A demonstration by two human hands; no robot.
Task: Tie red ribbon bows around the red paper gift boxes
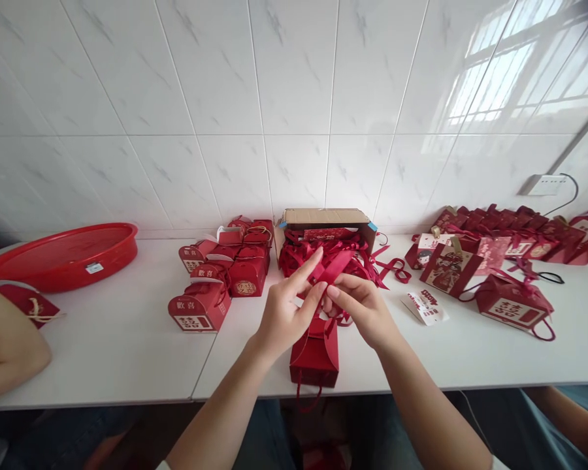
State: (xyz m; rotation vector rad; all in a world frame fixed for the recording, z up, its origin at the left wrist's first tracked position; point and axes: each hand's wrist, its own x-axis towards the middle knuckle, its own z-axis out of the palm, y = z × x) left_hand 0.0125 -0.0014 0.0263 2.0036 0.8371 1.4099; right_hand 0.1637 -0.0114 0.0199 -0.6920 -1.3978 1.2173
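Note:
Both of my hands meet above a small red gift box (314, 356) at the table's front edge. My left hand (290, 313) pinches a red ribbon (334, 264) between thumb and lower fingers, its index finger pointing up. My right hand (365, 305) grips the same ribbon with thumb and fingertips, close beside the left thumb. A loop of ribbon stands up between the hands. Thin red cord hangs from the box over the edge. Behind the hands, an open cardboard carton (327, 217) holds a heap of red ribbons, some spilling out to the right.
Several red boxes (200, 307) stand at left, near a large red tray (63, 258). At right are more boxes (514, 303), printed cards (425, 307) and scissors (551, 277). Another person's arm (10, 339) rests at far left; another arm shows at lower right.

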